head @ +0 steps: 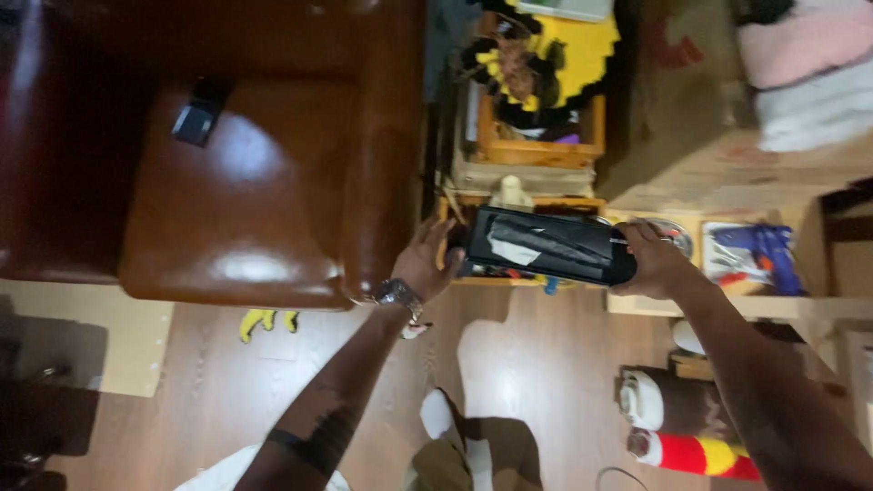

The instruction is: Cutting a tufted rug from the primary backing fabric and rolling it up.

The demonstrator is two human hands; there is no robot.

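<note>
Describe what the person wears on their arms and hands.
Both arms are bare, with no sleeves showing and no gloves. The left wrist carries a metal wristwatch with a silvery band. Higher up the left forearm runs a dark band marking, possibly a tattoo or strap; the blur leaves that unclear. The left hand and right hand show no rings that can be made out.

Your left hand (427, 259) and right hand (650, 259) grip the ends of a black box (550, 245), held level above the wooden shelf (727, 300), right of the brown leather armchair (227, 155).
</note>
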